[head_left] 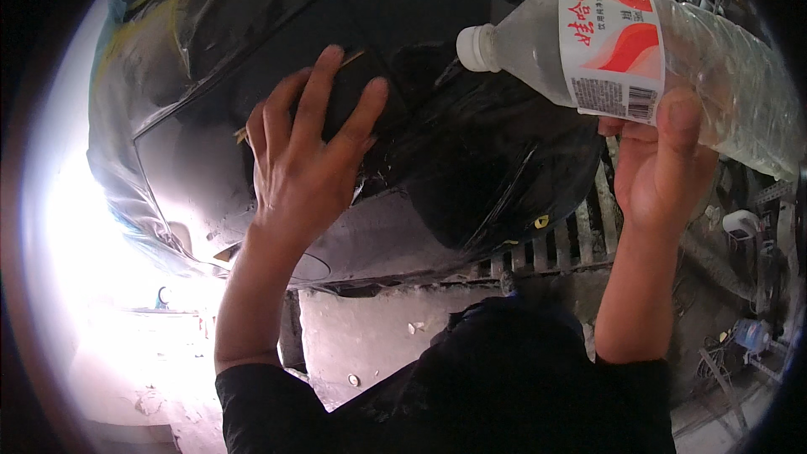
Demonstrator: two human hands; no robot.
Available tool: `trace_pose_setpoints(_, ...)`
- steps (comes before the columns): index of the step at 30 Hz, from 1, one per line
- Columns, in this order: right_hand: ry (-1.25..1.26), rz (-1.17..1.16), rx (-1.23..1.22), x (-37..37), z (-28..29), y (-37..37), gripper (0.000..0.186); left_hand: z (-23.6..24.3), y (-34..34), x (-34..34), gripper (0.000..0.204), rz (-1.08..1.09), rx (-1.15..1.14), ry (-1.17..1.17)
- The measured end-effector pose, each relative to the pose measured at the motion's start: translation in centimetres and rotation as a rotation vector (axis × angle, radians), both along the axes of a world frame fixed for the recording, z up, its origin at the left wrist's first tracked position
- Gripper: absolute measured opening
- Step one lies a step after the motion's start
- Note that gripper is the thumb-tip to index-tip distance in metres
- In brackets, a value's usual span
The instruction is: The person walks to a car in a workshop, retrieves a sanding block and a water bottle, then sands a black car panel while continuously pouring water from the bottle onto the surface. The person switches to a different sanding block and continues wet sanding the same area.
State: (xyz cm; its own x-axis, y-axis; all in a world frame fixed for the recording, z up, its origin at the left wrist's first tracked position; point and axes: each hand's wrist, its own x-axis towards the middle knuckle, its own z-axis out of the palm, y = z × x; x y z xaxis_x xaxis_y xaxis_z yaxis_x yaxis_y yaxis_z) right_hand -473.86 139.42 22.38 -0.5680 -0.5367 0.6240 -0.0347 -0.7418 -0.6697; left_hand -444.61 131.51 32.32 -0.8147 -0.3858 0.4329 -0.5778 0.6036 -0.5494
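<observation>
My left hand (307,147) rests on the dark, glossy car panel (210,176), fingers spread and bent over a thin black pad (371,67) with a yellowish edge. My right hand (660,160) grips a clear plastic bottle (525,50) from below, holding it sideways over the panel. Its white cap points left, toward my left hand, and it has a red and white label. Translucent masking film (113,143) with yellow tape covers the car's upper and left parts.
Slatted grating (534,256) runs below the car's edge beside a pale concrete floor (353,328). At the right lie a white container (740,225), a blue-tinted jug (752,335) and scattered debris. Bright glare washes out the left side.
</observation>
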Motion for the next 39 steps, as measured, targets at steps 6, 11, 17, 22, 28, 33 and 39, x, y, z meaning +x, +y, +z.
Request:
trace_pose_setpoints(6, -0.055, 0.036, 0.018, -0.1, -0.4, -0.5, 0.059, 0.2, -0.8, -2.7, 0.058, -0.076, 0.003, 0.006)
trace_pose_setpoints(11, -0.037, -0.037, 0.042, -0.1, -0.3, 0.0, 0.057, 0.1, -0.1, -0.1, 0.056, -0.024, -0.023, -0.029)
trace_pose_setpoints(17, -0.019, -0.030, 0.049, -0.4, -0.8, -0.4, 0.060, 0.4, -0.7, -4.0, 0.057, -0.060, -0.018, -0.021)
trace_pose_setpoints(22, -0.020, -0.108, 0.095, 0.0, -0.4, 0.2, 0.059, 0.6, -0.1, -1.3, 0.054, -0.025, -0.023, -0.045)
trace_pose_setpoints(28, -0.125, 0.018, 0.015, 0.2, -0.5, -0.4, 0.057, 0.6, -0.8, -4.5, 0.058, -0.047, -0.037, -0.030)
trace_pose_setpoints(33, -0.099, -0.076, 0.043, 0.3, 0.8, -0.8, 0.053, 0.3, 0.2, -2.1, 0.054, 0.034, -0.010, -0.044)
trace_pose_setpoints(39, -0.133, 0.017, 0.000, 0.4, 1.0, -1.3, 0.053, 0.8, -0.5, -4.8, 0.056, -0.017, 0.002, -0.038)
